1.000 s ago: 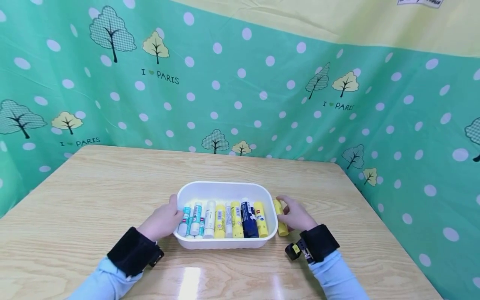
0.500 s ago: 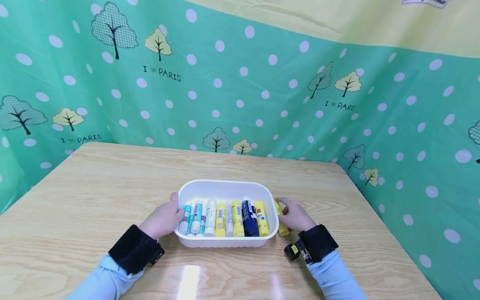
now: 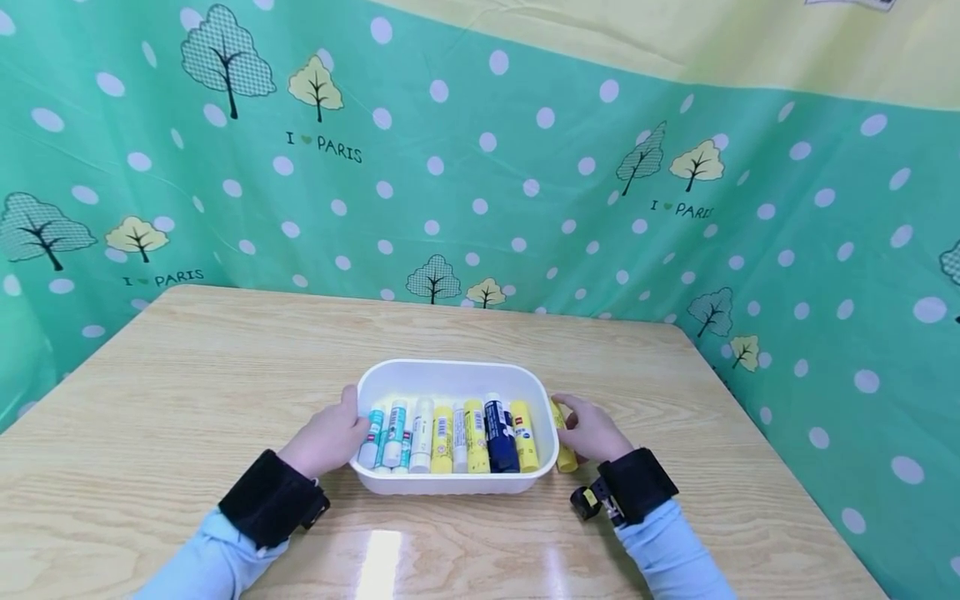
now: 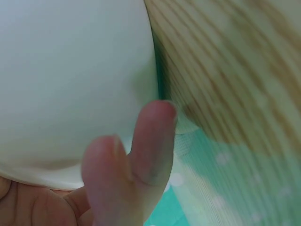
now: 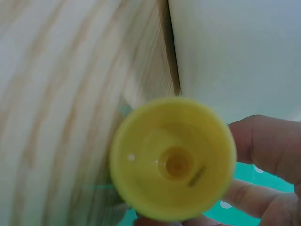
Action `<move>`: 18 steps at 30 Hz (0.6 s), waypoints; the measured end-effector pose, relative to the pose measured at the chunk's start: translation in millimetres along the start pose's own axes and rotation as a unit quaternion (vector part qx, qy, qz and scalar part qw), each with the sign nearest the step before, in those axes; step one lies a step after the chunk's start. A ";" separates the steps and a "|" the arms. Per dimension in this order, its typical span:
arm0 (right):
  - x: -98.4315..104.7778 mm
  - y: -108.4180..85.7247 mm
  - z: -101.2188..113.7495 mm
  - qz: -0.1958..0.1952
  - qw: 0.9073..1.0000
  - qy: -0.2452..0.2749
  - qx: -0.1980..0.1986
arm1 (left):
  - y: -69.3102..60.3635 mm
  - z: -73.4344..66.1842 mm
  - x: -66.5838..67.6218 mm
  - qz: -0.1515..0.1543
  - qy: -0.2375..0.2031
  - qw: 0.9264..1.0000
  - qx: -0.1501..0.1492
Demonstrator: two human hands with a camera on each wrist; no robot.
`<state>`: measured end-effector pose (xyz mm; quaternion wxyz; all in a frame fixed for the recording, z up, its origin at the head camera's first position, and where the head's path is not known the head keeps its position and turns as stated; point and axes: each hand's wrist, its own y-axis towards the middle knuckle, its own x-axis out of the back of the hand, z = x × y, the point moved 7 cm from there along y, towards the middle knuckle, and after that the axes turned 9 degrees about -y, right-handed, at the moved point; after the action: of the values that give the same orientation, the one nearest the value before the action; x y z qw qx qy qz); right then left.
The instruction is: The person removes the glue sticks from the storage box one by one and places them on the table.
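Note:
A white basket (image 3: 450, 485) holds a row of glue sticks: teal and white ones at left, yellow, white and dark blue ones farther right. My left hand (image 3: 326, 437) grips the basket's left end, thumb over the rim; in the left wrist view its fingers (image 4: 153, 141) lie against the white wall (image 4: 75, 75). Just outside the basket's right end, my right hand (image 3: 595, 429) holds a yellow glue stick (image 3: 566, 458) between thumb and fingers. The right wrist view shows the round hollow end of that yellow stick (image 5: 174, 160) close up, beside the basket wall (image 5: 235, 52).
The wooden table (image 3: 247, 350) extends around the basket. Behind it and along the right hangs a green dotted cloth (image 3: 480, 167) with tree prints. Light reflects off the tabletop in front of the basket.
The head view has shifted slightly since the earliest frame. Both hands keep their holds, and the basket and yellow stick show no clear movement on the table.

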<state>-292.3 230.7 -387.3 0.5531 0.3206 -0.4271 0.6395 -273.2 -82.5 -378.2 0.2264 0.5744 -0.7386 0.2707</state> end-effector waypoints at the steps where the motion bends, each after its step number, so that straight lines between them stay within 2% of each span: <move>1: 0.6 -0.1 0.4 0.000 1.000 0.000 0.000 | 0.0 -0.3 0.3 0.000 0.000 1.000 0.000; 18: 2.2 1.0 -1.9 0.000 1.000 -0.009 -0.009 | -2.4 -2.1 2.1 0.000 -0.002 1.000 0.005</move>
<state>-293.6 233.4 -386.4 0.5516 0.3216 -0.4378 0.6329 -271.4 -83.1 -375.0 0.2226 0.5760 -0.7376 0.2731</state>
